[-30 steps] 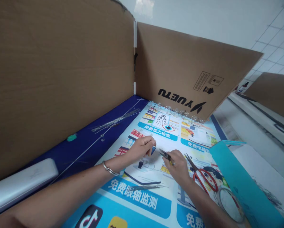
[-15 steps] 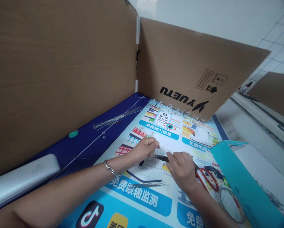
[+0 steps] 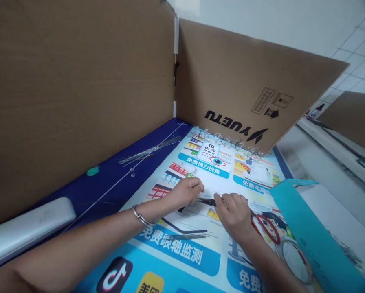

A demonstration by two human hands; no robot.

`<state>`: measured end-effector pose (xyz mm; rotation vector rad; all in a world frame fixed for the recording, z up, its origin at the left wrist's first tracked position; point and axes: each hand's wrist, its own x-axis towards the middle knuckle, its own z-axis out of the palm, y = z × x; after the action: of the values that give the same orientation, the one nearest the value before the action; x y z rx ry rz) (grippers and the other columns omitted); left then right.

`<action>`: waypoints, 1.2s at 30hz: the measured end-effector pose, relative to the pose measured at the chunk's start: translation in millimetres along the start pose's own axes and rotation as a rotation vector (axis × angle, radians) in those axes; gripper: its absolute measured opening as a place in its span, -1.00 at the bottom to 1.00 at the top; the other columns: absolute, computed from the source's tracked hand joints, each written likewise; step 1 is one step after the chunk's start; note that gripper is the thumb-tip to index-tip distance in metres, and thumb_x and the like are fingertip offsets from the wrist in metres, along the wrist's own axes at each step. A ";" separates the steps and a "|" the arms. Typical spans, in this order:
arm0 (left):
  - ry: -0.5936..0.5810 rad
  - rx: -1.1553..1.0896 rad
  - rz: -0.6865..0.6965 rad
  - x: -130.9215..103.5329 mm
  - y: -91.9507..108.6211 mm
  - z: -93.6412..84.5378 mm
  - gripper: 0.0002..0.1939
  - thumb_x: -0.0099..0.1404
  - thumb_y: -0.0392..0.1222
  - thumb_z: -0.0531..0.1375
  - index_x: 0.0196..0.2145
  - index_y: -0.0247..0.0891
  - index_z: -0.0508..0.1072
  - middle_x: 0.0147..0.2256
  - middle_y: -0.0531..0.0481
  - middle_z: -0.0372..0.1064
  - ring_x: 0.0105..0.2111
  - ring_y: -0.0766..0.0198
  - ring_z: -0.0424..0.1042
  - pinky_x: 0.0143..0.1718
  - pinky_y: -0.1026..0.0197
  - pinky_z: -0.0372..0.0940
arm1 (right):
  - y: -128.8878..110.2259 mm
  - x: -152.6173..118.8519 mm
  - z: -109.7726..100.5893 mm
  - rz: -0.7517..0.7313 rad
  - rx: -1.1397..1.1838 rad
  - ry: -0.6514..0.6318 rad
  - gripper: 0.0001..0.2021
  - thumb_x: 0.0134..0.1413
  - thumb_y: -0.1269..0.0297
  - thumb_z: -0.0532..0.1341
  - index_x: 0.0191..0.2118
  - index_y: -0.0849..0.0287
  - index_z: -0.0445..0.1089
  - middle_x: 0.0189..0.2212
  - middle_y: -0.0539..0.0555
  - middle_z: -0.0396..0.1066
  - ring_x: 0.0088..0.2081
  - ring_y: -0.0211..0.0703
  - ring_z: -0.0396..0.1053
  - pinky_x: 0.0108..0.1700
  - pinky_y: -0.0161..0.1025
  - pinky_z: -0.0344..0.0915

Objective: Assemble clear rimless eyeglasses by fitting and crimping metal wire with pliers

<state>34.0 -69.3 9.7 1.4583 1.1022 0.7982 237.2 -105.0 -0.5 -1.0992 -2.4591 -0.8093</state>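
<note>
My left hand (image 3: 190, 190), with a silver bangle on the wrist, is closed in a pinch on what looks like a thin wire, mostly hidden by the fingers. Wrapped round a pair of pliers (image 3: 206, 201) is my right hand (image 3: 234, 211); the dark, narrow jaws point at my left fingertips. Red loops (image 3: 271, 230) show beyond the right wrist; I cannot tell whether they are handles or print. Below the hands lies a bundle of thin wires (image 3: 188, 236) on the printed sheet (image 3: 173, 276). A clear, round item (image 3: 193, 209) sits under the left hand, its kind unclear.
Cardboard walls (image 3: 78, 81) stand left and behind. More straight wires (image 3: 152, 150) lie on the blue surface. Small clear pieces (image 3: 228, 140) line the back wall. A teal-edged box (image 3: 311, 236) holding wire pieces, a tape roll (image 3: 295, 260) and a white case (image 3: 32, 230) flank my arms.
Both hands keep nearly the same pose, with the plier jaws close to the left fingertips. The whole view has shifted very slightly.
</note>
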 end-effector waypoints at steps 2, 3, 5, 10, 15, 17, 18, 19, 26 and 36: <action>-0.018 0.000 -0.008 -0.4 0.3 0.2 -0.77 0.17 -0.09 0.01 -0.50 -0.29 0.29 -0.76 0.16 0.12 -0.74 0.44 0.06 -0.70 0.40 -0.03 | -0.9 -0.2 0.8 -0.015 -0.008 0.007 -0.76 0.06 0.36 0.12 -0.10 0.14 0.30 -0.37 0.09 0.32 -0.32 -0.15 0.17 -0.30 -0.14 0.02; -0.026 -0.003 -0.013 -0.4 0.4 0.3 -0.77 0.17 -0.10 0.01 -0.49 -0.29 0.30 -0.76 0.17 0.11 -0.74 0.45 0.06 -0.70 0.40 -0.03 | -1.2 -0.4 0.6 -0.019 -0.011 0.007 -0.75 0.05 0.36 0.13 -0.10 0.14 0.30 -0.37 0.08 0.32 -0.32 -0.15 0.17 -0.30 -0.14 0.02; -0.041 -0.013 -0.020 -0.4 0.4 0.5 -0.78 0.17 -0.10 0.01 -0.48 -0.30 0.31 -0.76 0.17 0.10 -0.74 0.45 0.05 -0.70 0.40 -0.04 | -1.6 -0.5 -0.3 -0.024 -0.012 0.002 -0.75 0.05 0.37 0.14 -0.10 0.15 0.30 -0.37 0.08 0.32 -0.32 -0.15 0.16 -0.29 -0.14 0.02; -0.070 -0.054 -0.013 -0.3 -1.5 1.3 -0.77 0.16 -0.11 0.01 -0.45 -0.31 0.33 -0.73 0.18 0.09 -0.73 0.46 0.05 -0.69 0.40 -0.05 | -2.7 0.0 -3.3 -0.030 -0.009 -0.017 -0.75 0.06 0.39 0.13 -0.10 0.15 0.30 -0.37 0.08 0.33 -0.31 -0.15 0.16 -0.28 -0.14 0.02; -0.091 -0.080 -0.018 -1.0 -2.1 1.3 -0.79 0.16 -0.13 0.01 -0.45 -0.32 0.33 -0.71 0.18 0.09 -0.73 0.48 0.04 -0.68 0.40 -0.06 | -3.2 0.7 -3.5 -0.036 -0.003 -0.034 -0.75 0.06 0.39 0.13 -0.09 0.16 0.30 -0.37 0.08 0.34 -0.33 -0.16 0.16 -0.30 -0.14 0.02; -0.096 -0.078 -0.021 -1.1 -1.6 1.1 -0.79 0.16 -0.13 0.00 -0.45 -0.32 0.32 -0.71 0.18 0.08 -0.73 0.47 0.03 -0.69 0.40 -0.07 | -2.8 1.0 -3.3 -0.038 0.000 -0.033 -0.75 0.06 0.39 0.13 -0.09 0.16 0.30 -0.37 0.07 0.34 -0.34 -0.16 0.16 -0.31 -0.14 0.02; -0.096 -0.075 -0.022 -1.0 -1.3 1.0 -0.78 0.16 -0.12 0.00 -0.45 -0.32 0.32 -0.71 0.18 0.08 -0.73 0.47 0.03 -0.69 0.40 -0.08 | -2.6 1.1 -3.2 -0.039 0.000 -0.031 -0.75 0.06 0.39 0.13 -0.09 0.17 0.30 -0.36 0.07 0.34 -0.33 -0.16 0.16 -0.31 -0.14 0.02; -0.096 -0.072 -0.022 -0.9 -1.1 0.9 -0.78 0.16 -0.12 0.00 -0.45 -0.32 0.32 -0.72 0.18 0.08 -0.73 0.47 0.03 -0.69 0.40 -0.08 | -2.4 1.2 -3.1 -0.040 0.001 -0.028 -0.75 0.06 0.39 0.13 -0.09 0.17 0.30 -0.36 0.07 0.34 -0.33 -0.16 0.17 -0.31 -0.14 0.02; -0.110 -0.079 -0.031 -0.4 -0.6 1.3 -0.80 0.16 -0.15 0.00 -0.46 -0.32 0.32 -0.76 0.19 0.06 -0.74 0.47 0.01 -0.68 0.40 -0.09 | -2.8 0.4 -2.9 -0.042 -0.001 0.007 -0.74 0.05 0.41 0.14 -0.09 0.17 0.30 -0.35 0.09 0.35 -0.31 -0.15 0.19 -0.28 -0.15 0.05; -0.141 -0.131 -0.029 0.3 -4.6 2.4 -0.79 0.16 -0.13 0.01 -0.47 -0.33 0.32 -0.73 0.18 0.07 -0.74 0.48 0.02 -0.67 0.39 -0.09 | -1.4 0.0 -2.8 -0.057 0.001 0.023 -0.74 0.04 0.41 0.15 -0.10 0.17 0.30 -0.38 0.07 0.35 -0.33 -0.17 0.18 -0.31 -0.16 0.04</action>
<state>35.3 -69.9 4.7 1.3644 0.9450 0.7224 236.4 -107.5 1.2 -1.0182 -2.4817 -0.8321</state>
